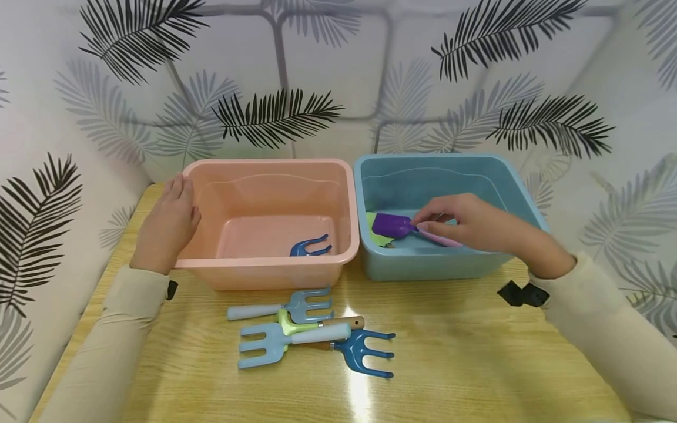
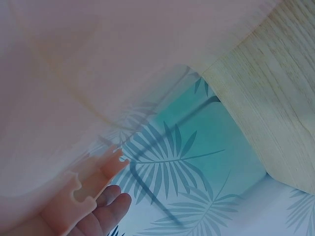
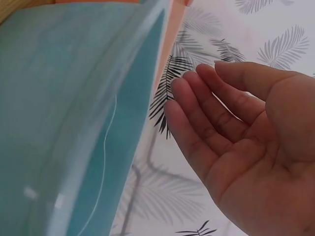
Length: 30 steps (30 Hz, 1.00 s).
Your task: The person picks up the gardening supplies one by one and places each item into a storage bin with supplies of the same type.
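My left hand (image 1: 168, 226) grips the left rim of a pink plastic tub (image 1: 264, 266). In the left wrist view, the fingertips (image 2: 114, 209) show beside the rim's notched edge. My right hand (image 1: 465, 220) is over a blue plastic tub (image 1: 423, 265). Its fingertips are close to the neck of a purple toy shovel (image 1: 390, 225) with a pink handle. Loosely bent fingers with nothing between them appear on the right hand (image 3: 236, 142) in the right wrist view. A light green piece (image 1: 376, 238) lies partly under the shovel. Inside the pink tub, a dark blue fork head (image 1: 309, 246) is partly visible.
In front of the tubs, toy garden forks lie piled on the wooden table (image 1: 460, 352): light blue forks (image 1: 270, 343), a dark blue rake (image 1: 359, 352) and a lime green tool (image 1: 288, 325). Leaf-patterned cloth (image 1: 328, 70) hangs behind. The tubs stand side by side.
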{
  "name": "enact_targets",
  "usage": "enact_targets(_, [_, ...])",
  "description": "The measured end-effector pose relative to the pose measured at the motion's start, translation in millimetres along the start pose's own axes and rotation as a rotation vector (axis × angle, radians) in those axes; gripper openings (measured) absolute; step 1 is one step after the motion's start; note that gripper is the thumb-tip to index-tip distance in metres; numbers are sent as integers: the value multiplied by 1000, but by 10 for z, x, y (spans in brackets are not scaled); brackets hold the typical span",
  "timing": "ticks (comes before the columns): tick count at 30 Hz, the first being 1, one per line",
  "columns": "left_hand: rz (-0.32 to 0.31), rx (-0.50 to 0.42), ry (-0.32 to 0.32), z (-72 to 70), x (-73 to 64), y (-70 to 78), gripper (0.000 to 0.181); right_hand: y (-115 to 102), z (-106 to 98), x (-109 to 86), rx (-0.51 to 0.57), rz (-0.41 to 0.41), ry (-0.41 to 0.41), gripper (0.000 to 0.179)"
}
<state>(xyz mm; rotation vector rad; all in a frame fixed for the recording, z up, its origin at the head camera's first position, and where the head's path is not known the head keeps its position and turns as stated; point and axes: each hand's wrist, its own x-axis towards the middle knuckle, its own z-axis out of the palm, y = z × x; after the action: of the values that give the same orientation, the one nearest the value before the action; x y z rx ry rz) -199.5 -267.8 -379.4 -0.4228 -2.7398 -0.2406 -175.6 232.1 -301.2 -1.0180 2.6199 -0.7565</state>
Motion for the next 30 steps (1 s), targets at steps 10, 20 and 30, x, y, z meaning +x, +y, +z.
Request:
enact_targets(10, [-24,-12,-26,-7,-4,3,53,206,531,-65,41,-40,99,18])
enact_targets(20, [-28,-7,-31,-12,0,13,53,173,729,-94,2,-47,247,18])
enact_targets(30, [-21,0,-35,-9,4,13,54,-161,1070,-61,-128,-362,402,28])
